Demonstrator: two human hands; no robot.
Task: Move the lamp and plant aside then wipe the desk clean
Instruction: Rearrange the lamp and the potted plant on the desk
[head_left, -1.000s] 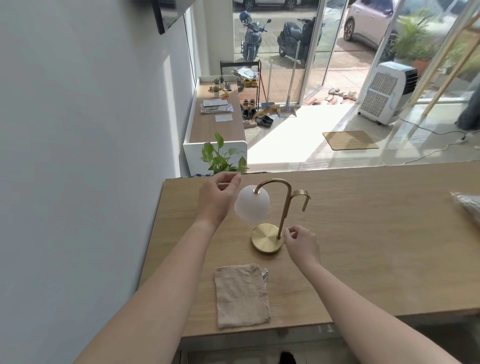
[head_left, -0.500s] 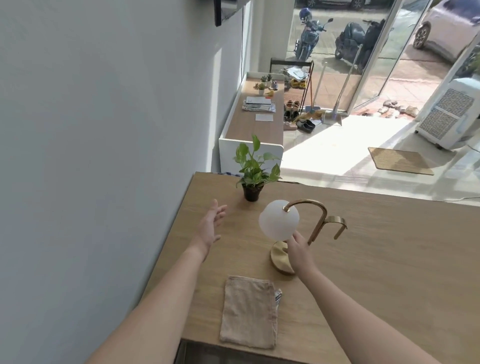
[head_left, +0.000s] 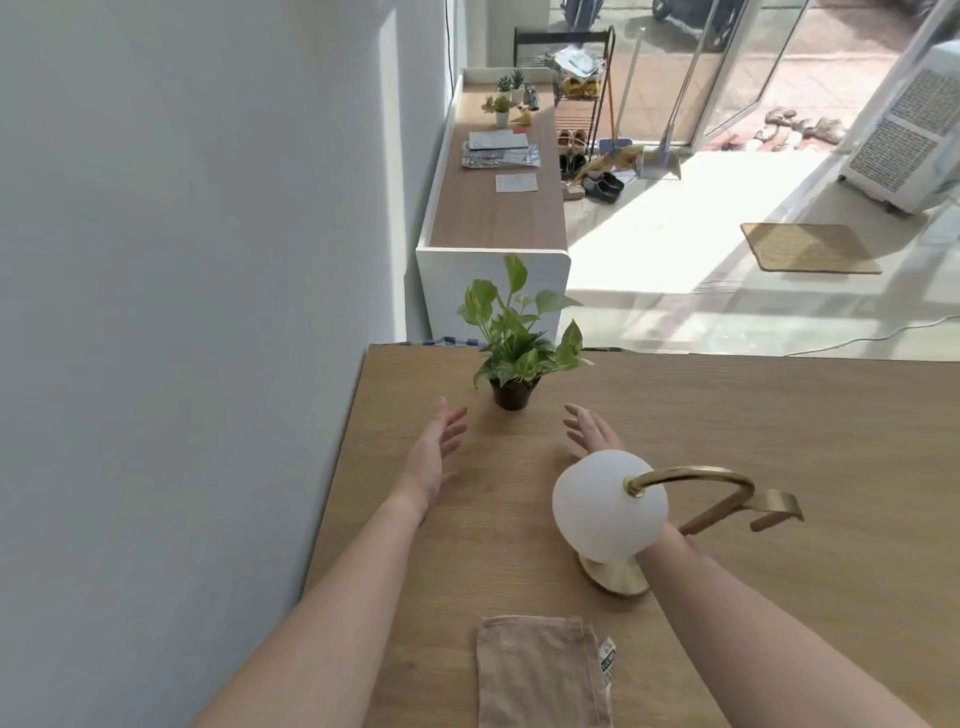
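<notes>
Both hands are out toward the plant (head_left: 514, 348), which stands upright at the far left of the desk (head_left: 779, 426), close to the far edge. The left hand (head_left: 432, 453) is spread, fingers straight, palm turned inward, just left of the pot (head_left: 511, 396) and not touching it. The right hand (head_left: 594, 432) mirrors it on the pot's right, fingers loose and apart, also clear of it. Neither hand holds anything. With the palms facing each other and the pot between them, this looks like the set-up for a two-handed cup of the pot. That would make sense, since the pot is small and the leaves are top-heavy.

The lamp (head_left: 610, 506) stands on the desk nearer and to the right. Its white globe hangs over the right wrist and hides it, and the brass base (head_left: 615, 578) sits flat. It looks unmoved from the middle of the work area, so it probably still needs shifting.

The cloth (head_left: 540, 673) lies folded flat at the near edge, left of the right forearm, within easy reach for wiping. Wiping has not begun.

Risk, as a judgement: the right forearm passes right by the globe, so drawing the plant back could knock the lamp.
</notes>
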